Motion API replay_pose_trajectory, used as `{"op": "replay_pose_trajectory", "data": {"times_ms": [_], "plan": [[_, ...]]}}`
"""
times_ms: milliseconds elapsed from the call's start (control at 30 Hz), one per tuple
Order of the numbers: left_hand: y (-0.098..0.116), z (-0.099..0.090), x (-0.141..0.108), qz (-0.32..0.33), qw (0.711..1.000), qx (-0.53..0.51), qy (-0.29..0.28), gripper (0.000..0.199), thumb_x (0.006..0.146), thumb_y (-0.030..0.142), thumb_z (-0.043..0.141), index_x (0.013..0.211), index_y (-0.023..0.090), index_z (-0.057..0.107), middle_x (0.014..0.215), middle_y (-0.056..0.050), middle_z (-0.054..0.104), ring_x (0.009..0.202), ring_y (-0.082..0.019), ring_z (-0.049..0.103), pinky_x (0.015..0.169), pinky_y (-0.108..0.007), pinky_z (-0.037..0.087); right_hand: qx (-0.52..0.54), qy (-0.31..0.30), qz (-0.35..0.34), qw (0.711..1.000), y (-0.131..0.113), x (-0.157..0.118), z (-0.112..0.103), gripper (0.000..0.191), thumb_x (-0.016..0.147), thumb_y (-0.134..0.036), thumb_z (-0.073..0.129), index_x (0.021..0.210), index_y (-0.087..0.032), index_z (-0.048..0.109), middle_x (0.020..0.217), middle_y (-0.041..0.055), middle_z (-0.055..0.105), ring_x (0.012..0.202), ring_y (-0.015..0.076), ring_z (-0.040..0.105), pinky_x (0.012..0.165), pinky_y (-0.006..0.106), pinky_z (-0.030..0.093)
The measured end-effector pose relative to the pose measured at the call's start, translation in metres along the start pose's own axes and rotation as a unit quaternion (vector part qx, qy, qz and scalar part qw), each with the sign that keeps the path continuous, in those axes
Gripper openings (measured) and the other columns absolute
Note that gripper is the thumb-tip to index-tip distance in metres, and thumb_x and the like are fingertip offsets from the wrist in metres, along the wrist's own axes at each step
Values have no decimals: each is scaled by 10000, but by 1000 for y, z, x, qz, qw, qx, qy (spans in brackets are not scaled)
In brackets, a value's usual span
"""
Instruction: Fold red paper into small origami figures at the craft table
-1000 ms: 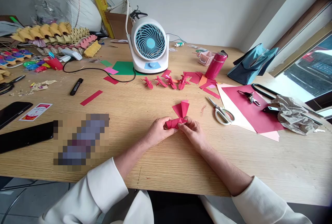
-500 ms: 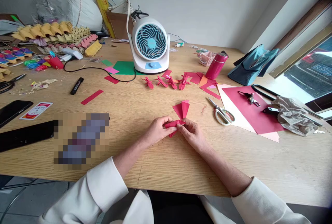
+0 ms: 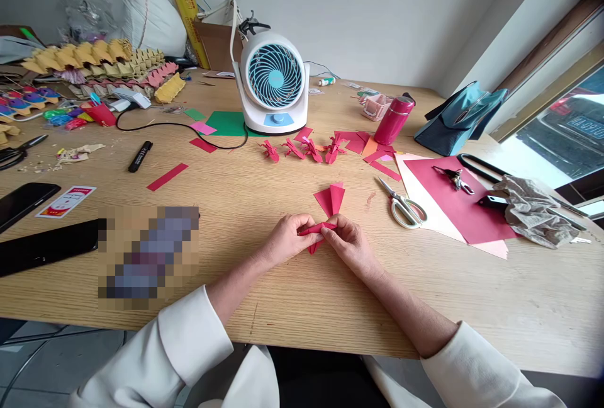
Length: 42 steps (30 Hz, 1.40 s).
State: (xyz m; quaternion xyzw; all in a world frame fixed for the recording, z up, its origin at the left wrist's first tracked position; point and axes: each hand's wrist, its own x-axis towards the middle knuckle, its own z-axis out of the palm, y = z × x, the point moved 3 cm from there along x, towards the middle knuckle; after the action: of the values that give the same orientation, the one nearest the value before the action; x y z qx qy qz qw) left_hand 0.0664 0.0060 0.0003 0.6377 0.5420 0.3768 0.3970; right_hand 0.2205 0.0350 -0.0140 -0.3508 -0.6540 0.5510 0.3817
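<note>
Between both hands is a piece of folded red paper [image 3: 312,230], held just above the wooden table. My left hand [image 3: 286,238] pinches its left end, thumb in front. At the right end, my right hand [image 3: 350,243] grips it between thumb and fingers. A small pointed part of the paper hangs below the fingertips. Right behind the hands, a red fan-shaped paper piece [image 3: 331,199] spreads out; whether it joins the held paper is hidden by my fingers. Several small folded red paper figures [image 3: 311,150] stand in a row farther back.
White-handled scissors [image 3: 404,204] lie right of my hands, beside red paper sheets [image 3: 465,200]. A white fan [image 3: 275,80] stands at the back, near a pink bottle [image 3: 395,119]. On the left are a black marker [image 3: 140,157], a red strip [image 3: 167,177] and dark phones [image 3: 51,247].
My fingers have shifted very slightly on the folded red paper, and its front edge is tilted a little differently. Everything else stays in place.
</note>
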Motion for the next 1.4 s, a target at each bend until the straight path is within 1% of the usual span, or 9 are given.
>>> {"op": "replay_pose_trajectory", "data": {"times_ms": [133, 300, 433, 500, 633, 800, 1000, 1133, 1400], "plan": [[-1, 2, 0, 14, 1000, -5, -12, 302, 814, 343, 658, 619, 155, 523, 535, 67, 473, 526, -73, 376, 511, -206, 282, -8, 2, -10, 1000, -2, 0, -1, 322, 858, -486, 619, 746, -187, 574, 698, 17, 607, 656, 146, 539, 646, 274, 437], [2, 2, -1, 43, 999, 32, 8, 245, 830, 275, 633, 632, 152, 558, 538, 67, 491, 516, -66, 384, 512, -198, 291, -24, 1, -11, 1000, -4, 0, -2, 292, 869, -439, 605, 726, -187, 568, 673, 7, 577, 646, 141, 512, 637, 273, 410], [4, 0, -1, 55, 998, 30, 4, 273, 867, 314, 598, 649, 151, 571, 546, 59, 494, 516, -69, 400, 512, -199, 301, -24, 0, -16, 1000, -2, 0, -1, 283, 892, -440, 579, 762, -189, 561, 682, 0, 549, 641, 136, 484, 625, 269, 399], [3, -2, 0, 48, 999, 16, 20, 297, 869, 345, 599, 646, 151, 566, 551, 54, 491, 516, -72, 410, 514, -203, 312, -21, -2, -16, 1000, 0, -1, 0, 272, 899, -448, 572, 810, -191, 567, 699, -2, 547, 634, 132, 475, 612, 265, 397], [0, -5, 2, 49, 994, -47, 90, 308, 852, 372, 620, 641, 152, 578, 604, 34, 497, 577, -91, 452, 552, -214, 353, -42, -5, -11, 999, 2, -2, 2, 265, 878, -453, 601, 840, -194, 556, 699, -11, 534, 603, 124, 448, 575, 256, 379], [-4, -3, 3, 43, 990, -93, 102, 239, 833, 361, 651, 722, 150, 673, 691, 0, 561, 653, -118, 508, 600, -234, 399, -81, -32, -5, 996, 3, -3, 4, 261, 886, -414, 573, 761, -189, 530, 644, -24, 490, 562, 111, 404, 542, 251, 341], [-1, -12, 0, 88, 980, 16, 180, 128, 802, 256, 689, 719, 166, 653, 733, 3, 586, 635, -103, 505, 606, -230, 407, -136, -23, -10, 990, 2, -5, 5, 213, 861, -306, 559, 703, -204, 459, 601, -42, 454, 529, 98, 365, 500, 240, 290], [7, -14, -2, 111, 976, 68, 176, 122, 806, 210, 670, 695, 172, 634, 712, 8, 563, 629, -102, 492, 609, -229, 405, -182, -17, -26, 983, -5, -7, 7, 218, 842, -259, 547, 672, -213, 420, 571, -53, 417, 513, 93, 349, 492, 241, 281], [11, -14, -3, 124, 974, 101, 159, 132, 817, 126, 616, 692, 168, 616, 707, 10, 553, 641, -102, 488, 623, -226, 398, -217, -6, -62, 974, -7, -8, 9, 249, 831, -245, 542, 649, -223, 374, 551, -56, 407, 496, 91, 345, 487, 240, 284]]}}
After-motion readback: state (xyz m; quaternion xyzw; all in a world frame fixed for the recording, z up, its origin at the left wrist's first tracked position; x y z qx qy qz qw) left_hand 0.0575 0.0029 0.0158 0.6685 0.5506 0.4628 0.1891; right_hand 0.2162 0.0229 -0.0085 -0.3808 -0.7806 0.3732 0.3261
